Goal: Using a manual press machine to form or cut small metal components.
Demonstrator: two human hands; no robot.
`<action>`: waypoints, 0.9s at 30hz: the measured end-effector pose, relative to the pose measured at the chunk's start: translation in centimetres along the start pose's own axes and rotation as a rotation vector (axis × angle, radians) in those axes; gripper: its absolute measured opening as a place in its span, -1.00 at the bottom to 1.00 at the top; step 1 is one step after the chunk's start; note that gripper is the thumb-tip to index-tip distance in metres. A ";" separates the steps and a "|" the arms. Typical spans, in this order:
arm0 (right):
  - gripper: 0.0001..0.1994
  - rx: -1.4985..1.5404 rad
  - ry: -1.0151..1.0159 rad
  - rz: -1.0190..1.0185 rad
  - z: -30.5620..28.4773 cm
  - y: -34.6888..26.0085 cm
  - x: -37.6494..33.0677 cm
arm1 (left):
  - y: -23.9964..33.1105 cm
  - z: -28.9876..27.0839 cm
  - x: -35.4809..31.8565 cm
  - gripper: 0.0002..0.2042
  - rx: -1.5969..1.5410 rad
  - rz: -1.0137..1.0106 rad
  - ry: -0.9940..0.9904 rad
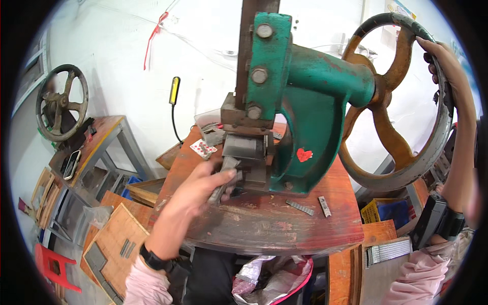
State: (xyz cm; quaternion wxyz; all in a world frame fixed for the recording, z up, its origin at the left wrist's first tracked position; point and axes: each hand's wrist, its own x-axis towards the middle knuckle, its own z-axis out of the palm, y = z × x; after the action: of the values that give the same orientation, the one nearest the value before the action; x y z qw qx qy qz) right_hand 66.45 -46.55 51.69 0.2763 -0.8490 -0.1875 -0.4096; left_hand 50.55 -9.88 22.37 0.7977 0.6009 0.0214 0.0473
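Note:
A green hand press (305, 101) stands on a worn red wooden table (274, 223). My left hand (198, 190) holds a small grey metal strip (226, 178) at the press's die block (249, 162), under the ram. My right hand (445, 66) grips the rim of the large rusty handwheel (396, 101) at the upper right. Two short grey metal strips (310, 206) lie on the table in front of the press base.
A second press with a handwheel (61, 101) stands on a bench at the left, a phone (71, 163) beside it. Wooden boards (114, 239) and a red stool (53, 264) are on the floor. A tray of metal strips (389, 250) sits at lower right.

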 end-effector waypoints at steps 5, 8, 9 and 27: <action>-0.51 0.010 0.100 -0.152 0.2 -0.6 -1.2 | -6.7 0.9 -7.3 -0.72 -0.765 -0.363 -0.230; -0.57 -0.302 0.385 -0.378 0.8 -1.8 -6.0 | -13.8 2.7 -9.6 -0.78 -0.990 -0.682 -0.314; -0.59 -0.450 0.555 -0.486 1.4 -2.4 -8.0 | -16.5 3.4 -10.0 -0.78 -1.137 -0.843 -0.296; -0.68 0.042 -0.252 0.025 19.9 2.9 -38.0 | -35.3 9.2 -13.8 -0.66 -0.672 -1.077 0.298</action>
State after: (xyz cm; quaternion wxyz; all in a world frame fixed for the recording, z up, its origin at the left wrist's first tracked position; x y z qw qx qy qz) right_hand 57.20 -39.87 10.22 0.2732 -0.8901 -0.2184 -0.2921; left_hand 39.46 -29.70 -9.35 0.8425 0.2109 0.4142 -0.2722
